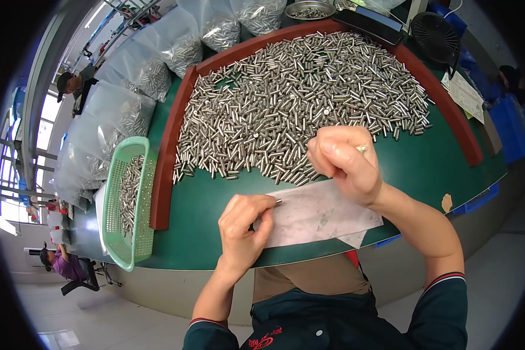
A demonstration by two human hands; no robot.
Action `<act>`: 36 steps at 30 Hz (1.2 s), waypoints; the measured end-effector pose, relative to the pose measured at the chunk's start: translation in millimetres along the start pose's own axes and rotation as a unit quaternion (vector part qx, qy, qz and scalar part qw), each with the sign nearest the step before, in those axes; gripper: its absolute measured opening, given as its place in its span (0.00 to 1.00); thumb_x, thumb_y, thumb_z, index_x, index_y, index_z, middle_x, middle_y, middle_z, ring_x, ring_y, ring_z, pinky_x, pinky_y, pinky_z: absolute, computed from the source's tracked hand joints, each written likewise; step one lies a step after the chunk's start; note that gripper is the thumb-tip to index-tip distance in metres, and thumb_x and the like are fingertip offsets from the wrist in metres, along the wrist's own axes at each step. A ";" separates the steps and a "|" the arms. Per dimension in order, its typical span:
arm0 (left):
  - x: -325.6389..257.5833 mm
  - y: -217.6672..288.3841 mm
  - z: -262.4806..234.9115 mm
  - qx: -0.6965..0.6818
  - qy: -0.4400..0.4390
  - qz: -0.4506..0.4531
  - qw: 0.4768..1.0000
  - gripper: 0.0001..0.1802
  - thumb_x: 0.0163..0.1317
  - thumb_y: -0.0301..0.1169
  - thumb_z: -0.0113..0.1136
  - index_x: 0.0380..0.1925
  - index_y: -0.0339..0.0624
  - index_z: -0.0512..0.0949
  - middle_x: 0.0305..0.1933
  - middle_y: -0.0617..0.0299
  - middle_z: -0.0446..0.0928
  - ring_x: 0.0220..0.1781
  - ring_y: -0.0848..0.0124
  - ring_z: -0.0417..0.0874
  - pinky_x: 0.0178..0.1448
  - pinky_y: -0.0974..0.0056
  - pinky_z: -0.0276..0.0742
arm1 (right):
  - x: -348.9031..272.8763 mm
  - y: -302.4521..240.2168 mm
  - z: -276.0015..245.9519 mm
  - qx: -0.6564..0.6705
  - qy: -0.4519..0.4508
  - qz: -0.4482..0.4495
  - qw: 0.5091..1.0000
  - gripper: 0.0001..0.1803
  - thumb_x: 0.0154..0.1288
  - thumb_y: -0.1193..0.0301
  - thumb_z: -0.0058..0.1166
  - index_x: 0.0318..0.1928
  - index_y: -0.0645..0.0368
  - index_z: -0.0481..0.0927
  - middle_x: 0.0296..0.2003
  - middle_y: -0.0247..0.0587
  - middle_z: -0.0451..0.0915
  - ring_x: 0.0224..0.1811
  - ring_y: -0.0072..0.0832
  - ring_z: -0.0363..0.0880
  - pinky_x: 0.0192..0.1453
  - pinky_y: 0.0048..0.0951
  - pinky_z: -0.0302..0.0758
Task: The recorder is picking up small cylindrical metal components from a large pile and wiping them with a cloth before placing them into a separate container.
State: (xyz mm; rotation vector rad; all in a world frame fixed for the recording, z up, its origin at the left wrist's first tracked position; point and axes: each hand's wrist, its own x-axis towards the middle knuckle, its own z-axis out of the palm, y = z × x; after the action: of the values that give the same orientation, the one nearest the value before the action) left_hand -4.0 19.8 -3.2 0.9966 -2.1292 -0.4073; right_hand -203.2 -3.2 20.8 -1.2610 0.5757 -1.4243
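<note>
On the green tabletop (201, 210), just in front of the person, lies a pale, stained cloth (318, 210), and the left hand (242, 224) is over its left end. This hand grasps one short metal pin (278, 200) between the thumb and the fingers; only the end of the pin comes out beyond the fingertips, pointing to the right. The right hand (347, 160) is clenched into a fist, to the right of the left hand and farther from the person, where the cloth meets the near edge of the pile of metal pins (286, 99). From this fist a small whitish piece (361, 149) shows; I cannot tell what it is, nor whether the fist touches the cloth.

The pile spreads beyond both hands, and its loose pins point in many directions. Around it stands a red-brown frame (172, 137), open toward the person. Outside its left bar, well apart from the left hand, a light green perforated basket (144, 239) holds more pins. Farther out, clear plastic bags (184, 52) filled with pins stand in a curved row.
</note>
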 end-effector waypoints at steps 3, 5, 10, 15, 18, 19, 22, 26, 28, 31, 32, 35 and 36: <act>2.3 2.2 0.6 -0.020 -0.002 -0.004 1.000 0.10 0.38 0.15 0.57 0.24 0.38 0.75 0.27 0.60 0.77 0.27 0.65 0.74 0.32 0.66 0.70 | 0.7 -3.9 -0.8 0.033 -0.003 0.041 0.999 0.19 0.58 0.65 0.40 0.13 0.58 0.58 0.09 0.29 0.55 0.12 0.16 0.47 0.17 0.21 0.47; -1.2 0.6 0.1 -0.016 -0.010 0.013 1.000 0.10 0.39 0.15 0.57 0.24 0.38 0.75 0.28 0.60 0.76 0.28 0.65 0.73 0.32 0.66 0.69 | 0.2 0.2 0.3 0.112 -0.008 0.042 0.993 0.20 0.60 0.64 0.38 0.13 0.57 0.59 0.08 0.28 0.55 0.11 0.16 0.47 0.16 0.21 0.46; -10.2 -1.8 1.3 0.022 -0.046 -0.044 0.998 0.08 0.40 0.18 0.58 0.23 0.38 0.75 0.27 0.61 0.71 0.29 0.64 0.70 0.33 0.64 0.66 | -12.2 16.4 25.4 0.237 0.005 0.126 0.963 0.26 0.65 0.56 0.26 0.11 0.55 0.58 0.07 0.26 0.53 0.10 0.16 0.45 0.16 0.21 0.45; -6.1 -1.1 7.0 0.037 -0.045 -0.048 0.997 0.06 0.41 0.21 0.59 0.23 0.39 0.75 0.25 0.62 0.70 0.28 0.64 0.69 0.33 0.63 0.65 | -6.4 25.1 32.7 0.215 0.043 0.138 0.966 0.26 0.65 0.57 0.27 0.11 0.52 0.53 0.07 0.25 0.51 0.10 0.16 0.44 0.16 0.21 0.44; -6.2 -4.1 9.6 0.041 -0.046 -0.049 0.997 0.06 0.41 0.21 0.59 0.22 0.40 0.74 0.25 0.62 0.70 0.27 0.64 0.69 0.33 0.63 0.64 | -8.4 31.1 32.5 0.221 0.066 0.136 0.964 0.25 0.65 0.57 0.27 0.11 0.52 0.53 0.07 0.25 0.50 0.10 0.16 0.43 0.16 0.21 0.44; -7.0 -5.0 9.6 0.040 -0.041 -0.054 0.997 0.06 0.41 0.21 0.59 0.22 0.40 0.74 0.25 0.62 0.70 0.27 0.64 0.69 0.33 0.63 0.64 | -9.3 32.2 32.4 0.231 0.070 0.137 0.961 0.25 0.65 0.57 0.28 0.11 0.52 0.53 0.07 0.25 0.50 0.10 0.16 0.43 0.16 0.21 0.44; -5.7 -3.8 13.1 0.034 -0.035 -0.059 0.997 0.05 0.42 0.20 0.59 0.22 0.40 0.74 0.24 0.61 0.70 0.27 0.64 0.69 0.32 0.63 0.64 | -9.5 32.1 32.2 0.220 0.059 0.131 0.965 0.25 0.65 0.57 0.27 0.11 0.52 0.53 0.07 0.25 0.50 0.10 0.16 0.42 0.16 0.21 0.44; -4.0 -2.2 9.0 -0.005 -0.009 -0.054 0.998 0.06 0.44 0.19 0.58 0.24 0.38 0.73 0.25 0.60 0.71 0.26 0.65 0.70 0.31 0.66 0.65 | -6.1 29.1 28.9 0.216 0.045 0.116 0.969 0.25 0.66 0.58 0.26 0.11 0.52 0.53 0.07 0.25 0.50 0.10 0.16 0.42 0.16 0.21 0.44; -6.5 -2.6 6.8 -0.057 0.005 -0.091 0.994 0.05 0.46 0.19 0.57 0.25 0.38 0.73 0.26 0.60 0.71 0.26 0.67 0.70 0.31 0.68 0.66 | -0.2 22.7 23.5 0.206 0.046 0.074 0.975 0.25 0.66 0.59 0.26 0.11 0.52 0.53 0.07 0.25 0.50 0.11 0.17 0.43 0.16 0.22 0.45; -13.9 -2.2 1.6 -0.297 0.050 -0.275 0.913 0.06 0.55 0.20 0.52 0.34 0.34 0.70 0.32 0.62 0.71 0.29 0.77 0.70 0.32 0.74 0.66 | 5.5 9.9 12.6 -0.028 0.066 -0.125 0.990 0.21 0.62 0.66 0.35 0.12 0.57 0.55 0.08 0.29 0.51 0.11 0.18 0.47 0.16 0.24 0.47; -15.8 -10.9 -5.2 -0.396 0.056 -0.300 0.866 0.08 0.59 0.22 0.47 0.39 0.34 0.68 0.33 0.63 0.69 0.29 0.77 0.67 0.33 0.74 0.65 | 6.3 13.8 3.4 -0.129 0.067 -0.200 0.969 0.19 0.58 0.70 0.40 0.12 0.61 0.56 0.09 0.31 0.52 0.10 0.19 0.49 0.15 0.24 0.47; -5.9 -18.0 -21.8 -0.595 0.060 -0.353 0.719 0.07 0.61 0.29 0.42 0.35 0.38 0.68 0.27 0.65 0.64 0.25 0.78 0.62 0.28 0.74 0.60 | 5.7 10.8 -12.8 -0.245 0.076 -0.296 0.920 0.16 0.53 0.75 0.41 0.12 0.63 0.57 0.09 0.33 0.53 0.09 0.23 0.50 0.14 0.27 0.47; -5.6 -21.5 -25.2 -0.594 0.051 -0.352 0.722 0.06 0.61 0.30 0.43 0.34 0.39 0.68 0.27 0.65 0.64 0.25 0.79 0.62 0.27 0.74 0.59 | 5.2 10.5 -15.0 -0.258 0.085 -0.283 0.920 0.15 0.53 0.76 0.41 0.12 0.63 0.57 0.09 0.33 0.53 0.09 0.22 0.51 0.14 0.26 0.47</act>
State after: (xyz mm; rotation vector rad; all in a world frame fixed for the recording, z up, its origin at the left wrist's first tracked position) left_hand 28.3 10.6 -0.6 0.8803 -0.8498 -1.7482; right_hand -211.8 -15.4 8.9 -1.8342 0.7779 -1.9542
